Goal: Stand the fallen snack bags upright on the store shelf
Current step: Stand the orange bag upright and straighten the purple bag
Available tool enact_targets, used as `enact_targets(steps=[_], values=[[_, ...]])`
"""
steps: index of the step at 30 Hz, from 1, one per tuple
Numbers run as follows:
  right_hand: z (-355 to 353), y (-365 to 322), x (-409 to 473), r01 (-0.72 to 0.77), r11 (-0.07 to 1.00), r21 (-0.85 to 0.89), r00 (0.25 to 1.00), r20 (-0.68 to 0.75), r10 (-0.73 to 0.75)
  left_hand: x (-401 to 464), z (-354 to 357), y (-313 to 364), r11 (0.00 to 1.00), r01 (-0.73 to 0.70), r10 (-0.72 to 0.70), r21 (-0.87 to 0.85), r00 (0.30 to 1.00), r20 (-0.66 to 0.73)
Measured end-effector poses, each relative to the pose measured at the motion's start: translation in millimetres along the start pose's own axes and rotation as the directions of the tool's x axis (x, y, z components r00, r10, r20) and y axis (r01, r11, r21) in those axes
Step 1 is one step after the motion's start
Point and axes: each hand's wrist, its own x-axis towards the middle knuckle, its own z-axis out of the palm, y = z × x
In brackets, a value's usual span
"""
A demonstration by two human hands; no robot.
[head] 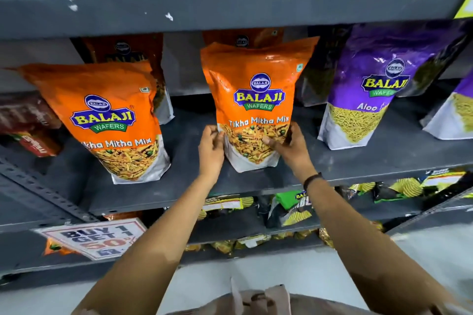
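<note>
Middle orange bag (258, 100) stood upright on the grey shelf (358, 158), base near the front edge. Left hand (211, 147) lay against the bag's lower left edge, fingers curled and close together on it. Right hand (288, 144) gripped the lower right corner, thumb across the front, fingers wrapped behind. A second orange bag (110, 120) stood to the left of the middle bag, leaning. A purple bag (368, 89) stood to its right, tilted.
</note>
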Motion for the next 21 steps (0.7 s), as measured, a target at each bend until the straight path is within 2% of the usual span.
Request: enact_targets(steps=[3,7,13,15,16,17,18,19,21], values=[[10,14,-11,0.011,0.998,0.06,0.999,-0.051,-0.008,-5,8,1,0.996,0.061,-0.062,-0.073,0.998,-0.023],[25,33,-27,-0.031,0.991,0.133,0.997,-0.06,0.039,-25,17,-16,0.981,0.159,-0.153,-0.108,0.986,0.062],[35,34,-32,-0.008,0.991,0.13,1.0,-0.029,0.012,-24,14,-25,0.982,0.158,-0.152,-0.106,0.986,0.064],[44,34,-40,0.024,0.996,0.083,0.983,-0.186,-0.008,-28,9,-27,0.99,0.116,-0.111,-0.082,0.992,0.055],[50,33,-48,0.048,0.999,0.013,0.946,-0.323,-0.042,-31,6,-28,0.995,0.078,-0.078,-0.059,0.997,0.0],[57,32,-57,0.091,0.993,-0.078,0.89,-0.441,-0.117,-36,1,-31,0.999,0.034,-0.035,-0.011,0.993,-0.111],[65,28,-67,0.155,0.974,-0.166,0.848,-0.484,-0.217,-41,-6,-34,0.999,-0.008,0.019,0.043,0.965,-0.261],[74,24,-75,0.232,0.944,-0.234,0.845,-0.433,-0.315,-47,-17,-38,0.996,-0.043,0.071,0.076,0.907,-0.415],[94,14,-83,0.338,0.914,-0.226,0.911,-0.166,-0.378,-55,-46,-48,0.988,-0.11,0.152,0.104,0.746,-0.648]])
